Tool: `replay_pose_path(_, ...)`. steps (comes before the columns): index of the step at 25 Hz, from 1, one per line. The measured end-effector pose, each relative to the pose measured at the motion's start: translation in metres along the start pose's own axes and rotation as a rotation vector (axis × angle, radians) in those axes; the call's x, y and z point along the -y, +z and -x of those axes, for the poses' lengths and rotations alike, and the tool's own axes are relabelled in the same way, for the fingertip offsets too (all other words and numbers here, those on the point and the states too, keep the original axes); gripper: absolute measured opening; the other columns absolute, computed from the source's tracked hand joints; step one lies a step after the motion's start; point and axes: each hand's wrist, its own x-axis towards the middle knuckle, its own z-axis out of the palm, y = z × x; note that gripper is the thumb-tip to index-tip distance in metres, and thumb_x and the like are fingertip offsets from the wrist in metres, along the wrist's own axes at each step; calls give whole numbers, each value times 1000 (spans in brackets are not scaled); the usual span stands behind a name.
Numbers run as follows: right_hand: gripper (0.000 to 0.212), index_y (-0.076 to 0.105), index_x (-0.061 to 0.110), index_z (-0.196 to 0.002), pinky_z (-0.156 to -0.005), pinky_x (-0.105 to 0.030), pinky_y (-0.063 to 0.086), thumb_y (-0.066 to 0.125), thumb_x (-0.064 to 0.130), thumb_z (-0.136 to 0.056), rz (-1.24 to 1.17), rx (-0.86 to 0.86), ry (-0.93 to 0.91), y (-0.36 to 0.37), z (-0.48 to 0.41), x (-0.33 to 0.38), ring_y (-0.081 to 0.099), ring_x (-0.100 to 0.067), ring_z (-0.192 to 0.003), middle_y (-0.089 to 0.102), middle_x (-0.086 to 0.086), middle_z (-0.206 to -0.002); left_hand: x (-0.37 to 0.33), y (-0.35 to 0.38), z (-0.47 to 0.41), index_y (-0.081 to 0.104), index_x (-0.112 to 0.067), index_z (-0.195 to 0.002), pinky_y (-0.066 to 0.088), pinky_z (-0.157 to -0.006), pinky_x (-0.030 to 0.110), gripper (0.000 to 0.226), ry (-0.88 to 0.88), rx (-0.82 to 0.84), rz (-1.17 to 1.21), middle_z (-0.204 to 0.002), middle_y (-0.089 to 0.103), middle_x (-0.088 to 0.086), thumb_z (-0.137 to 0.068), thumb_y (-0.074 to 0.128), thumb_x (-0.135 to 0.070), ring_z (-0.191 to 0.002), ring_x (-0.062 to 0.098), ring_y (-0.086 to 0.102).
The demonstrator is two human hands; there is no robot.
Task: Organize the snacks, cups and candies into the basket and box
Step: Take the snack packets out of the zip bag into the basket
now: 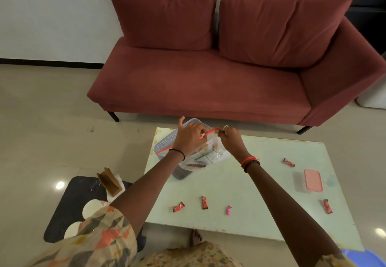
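Table point(250, 183): centre open between far-left basket point(167, 141), both hands' clear bag point(217, 154) and right-side pink-lidded box point(313, 180). Near edge: scattered red candies point(204, 202), passable gaps between. Sofa point(208, 83) behind.

The pale green table top point(250, 183) looks smooth with a dull sheen, stained at its edges. On it, a perforated grey plastic basket point(167, 140) holds a clear, crinkled plastic zip bag point(217, 152); near the table's front, red foil-like candy wrappers point(204, 202) look glossy. Beyond the table, the dark red cloth sofa point(208, 78) is matt.
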Motion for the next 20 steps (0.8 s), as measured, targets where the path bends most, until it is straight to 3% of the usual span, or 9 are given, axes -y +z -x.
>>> replay_pose_path(3,43,49,18,-53,-49,-17,29,50,1,-93,-23,-78,45,-4,-6,-3,46,-16,-51,54,4,-58,8,0,9,62,-26,-77,19,-110,52,16,-60,40,2,-78,68,-10,-81,54,-39,-82,10,63)
replay_pose_path(4,39,55,14,-56,-49,-16,29,50,0,-92,-36,-89,58,-5,-8,-4,45,-18,-54,53,4,-57,11,0,12,61,-25,-78,18,-110,51,18,-77,50,-7,-78,68,-10,-81,52,-40,-83,10,63)
replay_pose_path(6,23,70,-3,-82,-55,-17,29,50,2,-92,-59,-94,79,-7,-11,-9,53,-23,-67,64,-9,-69,19,-3,19,61,-22,-79,18,-110,51,19,-103,52,-29,-78,68,-8,-81,51,-39,-83,13,63)
replay_pose_path(8,23,71,-5,-96,-66,-25,38,50,6,-92,-69,-120,94,-8,-16,-14,61,-30,-78,71,-19,-83,28,-7,27,61,-20,-80,18,-109,50,19,-128,51,-49,-77,69,-6,-81,53,-36,-81,15,63)
replay_pose_path(10,23,71,-3,-96,-72,-29,42,50,7,-92,-65,-155,113,-9,-19,-18,64,-34,-86,72,-23,-89,36,-12,37,62,-19,-81,18,-109,48,17,-165,58,-69,-77,69,-5,-82,52,-33,-79,16,64)
replay_pose_path(16,23,71,-1,-98,-67,-23,32,52,11,-92,-64,-231,175,-15,-34,-27,63,-36,-89,71,-24,-88,56,-17,72,63,-20,-84,21,-109,44,16,-276,123,-34,-77,68,-5,-80,57,-35,-82,14,62)
replay_pose_path(18,23,70,-1,-98,-66,-21,31,54,13,-92,-75,-200,161,-17,-36,-24,65,-35,-89,72,-23,-88,61,-17,80,61,-21,-81,21,-109,44,19,-328,169,-11,-74,64,-7,-80,60,-39,-81,13,60)
replay_pose_path(20,22,70,-1,-98,-71,-23,40,55,14,-93,-117,-108,96,-17,-35,-17,67,-34,-91,72,-22,-90,64,-17,82,61,-20,-79,23,-108,47,16,-384,244,31,-74,64,-8,-80,58,-36,-81,14,61)
